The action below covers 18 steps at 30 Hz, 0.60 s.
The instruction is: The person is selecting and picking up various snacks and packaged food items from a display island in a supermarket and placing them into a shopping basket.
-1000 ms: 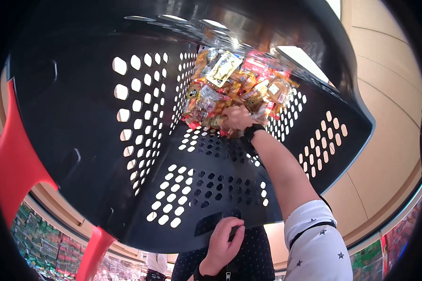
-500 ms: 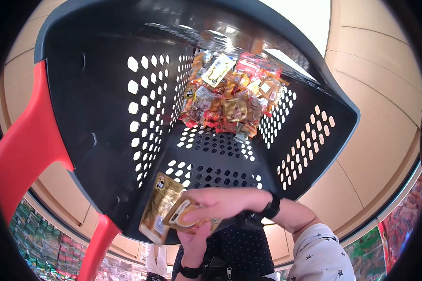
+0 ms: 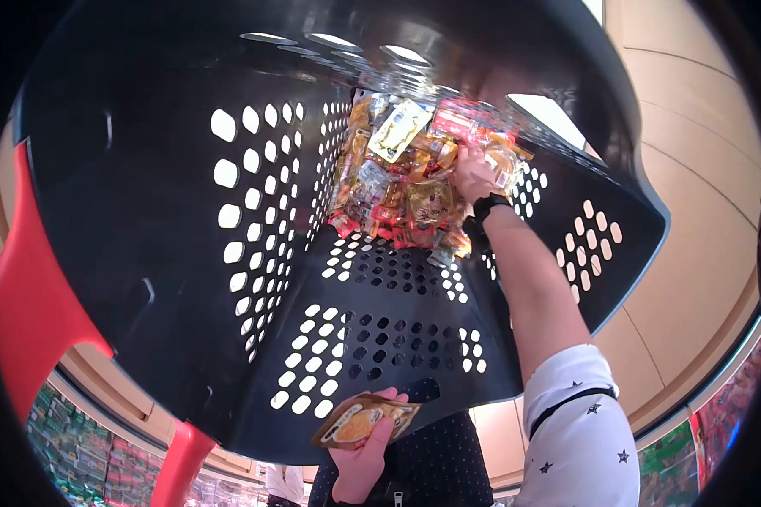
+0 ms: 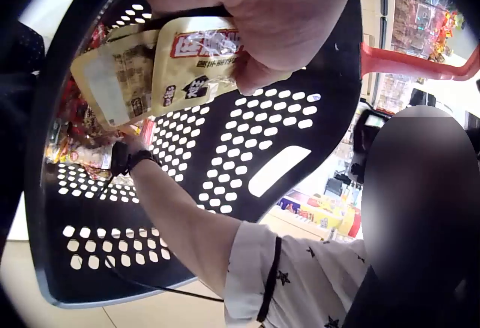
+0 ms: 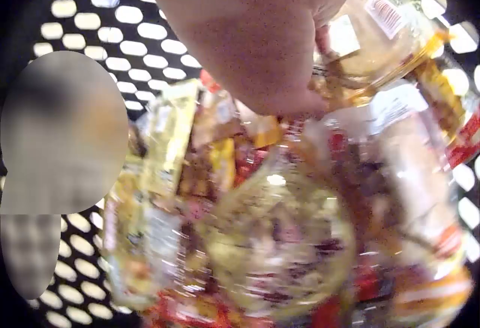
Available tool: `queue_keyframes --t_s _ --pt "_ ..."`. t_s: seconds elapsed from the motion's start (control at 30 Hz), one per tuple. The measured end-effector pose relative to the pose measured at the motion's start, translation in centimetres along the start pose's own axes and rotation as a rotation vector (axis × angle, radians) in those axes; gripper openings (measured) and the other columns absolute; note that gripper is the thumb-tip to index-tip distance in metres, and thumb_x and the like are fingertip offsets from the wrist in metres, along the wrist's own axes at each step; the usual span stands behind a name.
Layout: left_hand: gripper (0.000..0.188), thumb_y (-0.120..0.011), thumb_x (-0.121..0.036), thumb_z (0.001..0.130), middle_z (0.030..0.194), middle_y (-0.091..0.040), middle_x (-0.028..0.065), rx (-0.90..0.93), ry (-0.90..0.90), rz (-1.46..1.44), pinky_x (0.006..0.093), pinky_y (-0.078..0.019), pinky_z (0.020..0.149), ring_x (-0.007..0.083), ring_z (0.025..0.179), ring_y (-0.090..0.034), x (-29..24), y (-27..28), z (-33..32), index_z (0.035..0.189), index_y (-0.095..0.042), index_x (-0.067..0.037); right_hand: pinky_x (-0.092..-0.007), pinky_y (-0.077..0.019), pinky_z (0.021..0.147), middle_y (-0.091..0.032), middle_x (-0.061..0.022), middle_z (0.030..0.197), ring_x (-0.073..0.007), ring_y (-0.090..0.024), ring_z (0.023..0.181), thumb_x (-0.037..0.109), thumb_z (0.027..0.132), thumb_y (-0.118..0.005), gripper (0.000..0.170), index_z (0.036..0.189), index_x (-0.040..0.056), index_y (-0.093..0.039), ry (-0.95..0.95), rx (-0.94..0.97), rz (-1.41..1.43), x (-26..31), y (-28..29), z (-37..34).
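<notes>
At the front of a black basket [image 3: 448,296], my left hand [image 3: 364,465] pinches gold-brown snack packets [image 3: 359,422], thumb on top. The left wrist view shows two overlapping packets, the nearer one a cream packet [image 4: 184,58] with red lettering. My right hand [image 3: 475,176] reaches deep into the basket, among a heap of wrapped snacks [image 3: 389,207]. Beside its fingers lies a round, clear-wrapped snack [image 3: 505,162] with a white label. A gold round-faced packet [image 5: 277,245] sits below that hand in the right wrist view. The right fingertips are hidden among wrappers, so I cannot tell what they grip.
Perforated walls surround the heap, and red handle parts [image 3: 38,296] run along the basket's left side. A white packet with gold print [image 3: 400,131] lies on top at the back. Stocked shelves [image 3: 84,448] and a pale floor [image 3: 676,220] show beyond.
The right hand was in the heap, came to the front beside the left hand with gold packets, then went back in, farther right. The left hand, empty at first, now holds packets.
</notes>
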<state>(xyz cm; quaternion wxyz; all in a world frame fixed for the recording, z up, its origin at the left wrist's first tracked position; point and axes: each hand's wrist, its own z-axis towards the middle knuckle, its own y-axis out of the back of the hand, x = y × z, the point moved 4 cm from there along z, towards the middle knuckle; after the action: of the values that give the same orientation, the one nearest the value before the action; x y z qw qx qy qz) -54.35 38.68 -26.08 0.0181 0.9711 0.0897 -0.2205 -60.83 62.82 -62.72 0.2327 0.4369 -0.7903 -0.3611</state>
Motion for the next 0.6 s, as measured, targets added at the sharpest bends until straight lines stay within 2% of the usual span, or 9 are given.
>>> queue_keyframes --t_s 0.03,0.07,0.13,0.3,0.4,0.47,0.5,0.53,0.6 --pt "0.033 -0.05 0.008 0.079 0.105 -0.052 0.023 -0.03 0.02 -0.009 0.0408 -0.0458 0.086 0.0297 0.096 -0.056 -0.1 -0.2 0.0 0.11 -0.037 0.004 -0.0344 -0.0286 0.098 -0.034 -0.0065 0.133 -0.0196 -0.025 0.127 0.016 0.084 -0.035 0.043 0.128 0.0119 -0.036 0.173 0.123 -0.187 -0.6 -1.1 0.4" --pt "0.033 -0.05 0.008 0.079 0.105 -0.052 0.023 -0.031 0.021 -0.006 0.0408 -0.0458 0.086 0.0297 0.096 -0.056 0.0 -0.2 0.2 0.11 -0.037 0.004 -0.0344 -0.0286 0.098 -0.034 -0.0065 0.133 -0.0196 -0.025 0.127 0.016 0.084 -0.035 0.043 0.128 0.0119 -0.036 0.173 0.126 -0.184 -1.3 -1.9 0.9" --pt "0.034 -0.05 0.008 0.079 0.105 -0.053 0.023 -0.022 -0.015 0.073 0.0407 -0.0461 0.085 0.03 0.096 -0.056 0.1 -0.2 0.3 0.109 -0.037 0.005 -0.036 -0.0291 0.096 -0.041 -0.0057 0.127 -0.02 -0.033 0.123 0.015 0.082 -0.038 0.041 0.123 0.0113 -0.041 0.364 0.19 -0.34 -0.9 -1.8 0.4" --pt "0.033 -0.05 0.009 0.079 0.105 -0.053 0.0223 -0.026 -0.014 0.072 0.0398 -0.0462 0.085 0.0296 0.097 -0.056 -0.1 -0.4 0.7 0.109 -0.036 0.005 -0.0368 -0.0339 0.088 -0.059 -0.0047 0.096 -0.0211 -0.052 0.098 0.016 0.073 -0.055 0.021 0.093 0.01 -0.059 0.458 0.382 -0.487 -1.1 -1.7 -1.6" --pt "0.033 -0.05 0.009 0.079 0.105 -0.053 0.0219 -0.025 -0.011 0.087 0.0389 -0.0462 0.085 0.0292 0.097 -0.056 0.0 -0.6 0.6 0.109 -0.036 0.004 -0.035 -0.0404 0.079 -0.061 -0.0071 0.089 -0.0248 -0.056 0.087 0.015 0.072 -0.057 0.013 0.083 0.008 -0.059 0.444 0.384 -0.183 -1.4 -1.1 -2.0" --pt "0.032 -0.049 0.009 0.079 0.105 -0.053 0.0219 -0.012 -0.018 0.088 0.0385 -0.0463 0.085 0.0289 0.097 -0.056 -0.2 -0.6 0.6 0.109 -0.036 0.004 -0.0326 -0.0439 0.071 -0.06 -0.0089 0.085 -0.0228 -0.057 0.082 0.016 0.075 -0.059 0.013 0.083 0.0066 -0.057 0.288 0.07 0.183 -1.3 0.9 -1.1" --pt "0.033 -0.049 0.009 0.079 0.105 -0.053 0.0218 -0.014 -0.005 0.102 0.0384 -0.0462 0.085 0.0289 0.097 -0.056 -0.2 -0.6 0.6 0.109 -0.036 0.004 -0.0318 -0.044 0.068 -0.058 -0.0059 0.083 -0.0179 -0.056 0.076 0.018 0.078 -0.059 0.012 0.08 0.0066 -0.056 0.172 0.063 0.6 -1.6 1.3 -0.6" --pt "0.033 -0.049 0.009 0.079 0.106 -0.052 0.0218 -0.015 0.008 0.117 0.0384 -0.0461 0.086 0.0289 0.097 -0.056 -0.1 -0.6 0.7 0.109 -0.036 0.004 -0.0318 -0.044 0.068 -0.058 -0.0059 0.083 -0.0179 -0.056 0.076 0.018 0.078 -0.059 0.012 0.08 0.0066 -0.056 0.172 0.059 0.598 -0.7 2.0 -0.2" --pt "0.033 -0.049 0.009 0.079 0.106 -0.052 0.0217 -0.019 0.012 0.101 0.0384 -0.046 0.086 0.0289 0.098 -0.055 -0.2 -0.7 0.8 0.109 -0.036 0.004 -0.0323 -0.0435 0.068 -0.057 -0.002 0.082 -0.0141 -0.054 0.074 0.02 0.08 -0.06 0.013 0.081 0.008 -0.055 -0.246 0.276 1.67 1.7 1.5 0.6"
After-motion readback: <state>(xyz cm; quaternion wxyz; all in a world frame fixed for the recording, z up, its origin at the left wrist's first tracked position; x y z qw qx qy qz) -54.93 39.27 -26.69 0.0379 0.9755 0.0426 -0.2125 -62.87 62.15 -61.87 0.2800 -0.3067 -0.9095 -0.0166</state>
